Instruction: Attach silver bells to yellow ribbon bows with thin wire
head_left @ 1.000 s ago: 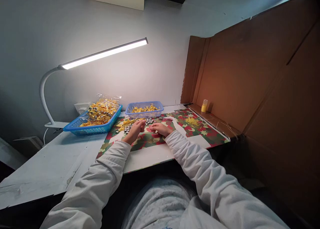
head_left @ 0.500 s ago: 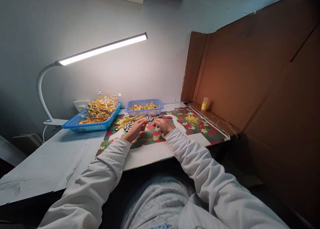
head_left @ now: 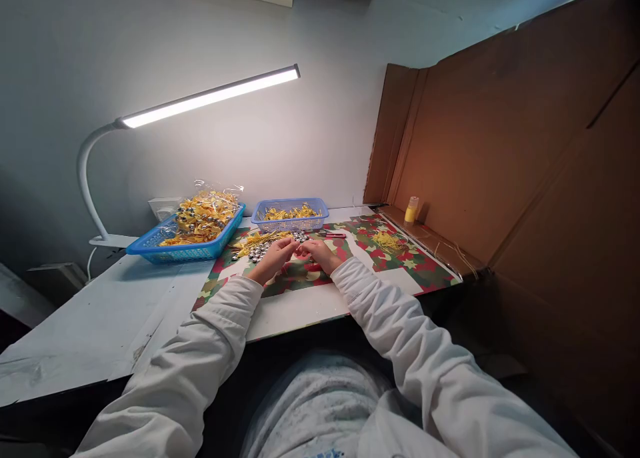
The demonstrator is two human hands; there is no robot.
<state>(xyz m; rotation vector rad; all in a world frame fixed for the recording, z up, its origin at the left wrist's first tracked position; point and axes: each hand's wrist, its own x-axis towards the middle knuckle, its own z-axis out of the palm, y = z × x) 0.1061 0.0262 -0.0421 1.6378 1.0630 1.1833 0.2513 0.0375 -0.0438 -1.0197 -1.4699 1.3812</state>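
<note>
My left hand point(head_left: 276, 258) and my right hand point(head_left: 319, 253) meet fingertip to fingertip above the camouflage-patterned sheet point(head_left: 300, 281). Both are closed in a pinch; whatever lies between the fingers is too small to make out. Just left of and behind my left hand lie silver bells point(head_left: 257, 251), several of them in a loose heap. Yellow ribbon pieces point(head_left: 250, 243) with thin stems are spread beside the bells. Behind my right hand rests a pair of red-handled pliers or snips point(head_left: 334, 235).
A blue basket point(head_left: 187, 253) piled with yellow pieces and bells stands left, under a lit desk lamp point(head_left: 210, 98). Behind sits a smaller blue basket point(head_left: 290, 223) of yellow pieces. Yellow strings point(head_left: 387, 241) and a yellow bottle point(head_left: 411, 210) are right, near a cardboard wall point(head_left: 500, 138).
My hands have come together from a small gap, the right one moving left until the fingertips meet. The view has shifted slightly; the baskets and bells lie as before.
</note>
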